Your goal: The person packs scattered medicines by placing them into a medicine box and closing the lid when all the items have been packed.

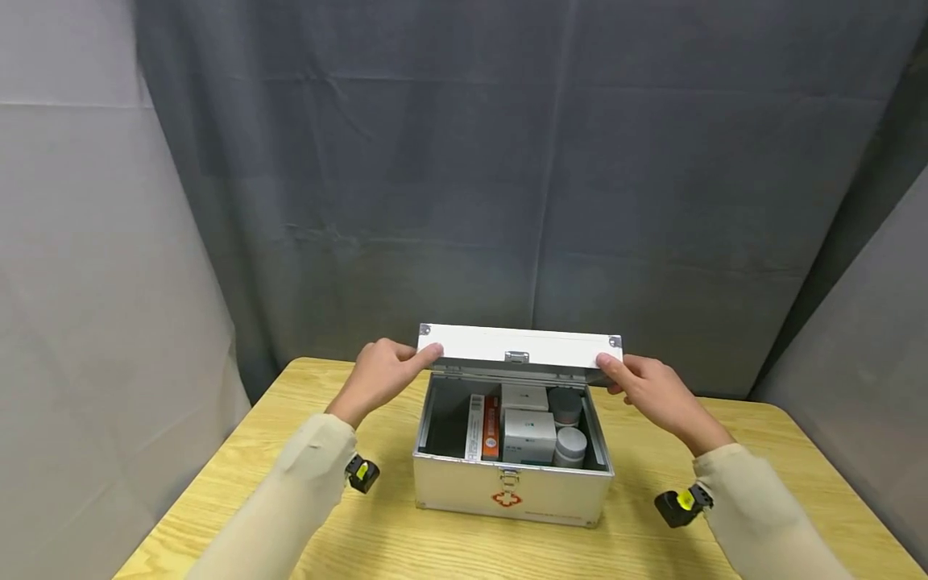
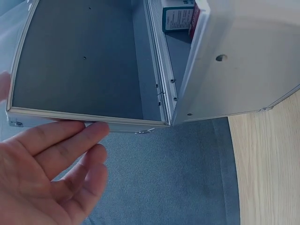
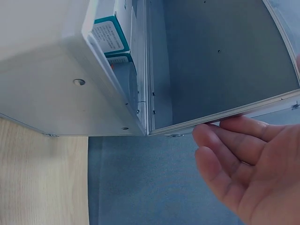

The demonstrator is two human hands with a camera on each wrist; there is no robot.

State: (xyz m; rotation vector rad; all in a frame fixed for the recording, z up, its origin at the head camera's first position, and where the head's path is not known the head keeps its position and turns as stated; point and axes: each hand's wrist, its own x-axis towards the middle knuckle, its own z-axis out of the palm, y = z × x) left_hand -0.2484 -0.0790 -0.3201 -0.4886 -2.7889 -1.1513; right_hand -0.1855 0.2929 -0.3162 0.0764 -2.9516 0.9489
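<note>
A silver first-aid box [image 1: 464,487] with a red cross emblem stands on the table, its lid [image 1: 474,340] raised. At the lid's left end my left hand [image 1: 380,374] grips the edge, thumb on the front and fingers along the side. My right hand [image 1: 656,395] holds the opposite end the same way. In the left wrist view, fingers [image 2: 70,145] lie against the lid's side wall; in the right wrist view, fingers [image 3: 225,145] touch the other side. Inside the box are white cartons [image 1: 529,439], an orange carton [image 1: 490,427], a white-capped bottle [image 1: 570,447] and a dark-capped bottle [image 1: 565,405].
The wooden table [image 1: 362,524] extends to both sides of the box and in front of it. A grey curtain [image 1: 507,177] hangs behind the table, with pale cloth [image 1: 94,282] at the left. Each sleeve carries a small black wrist camera [image 1: 362,474].
</note>
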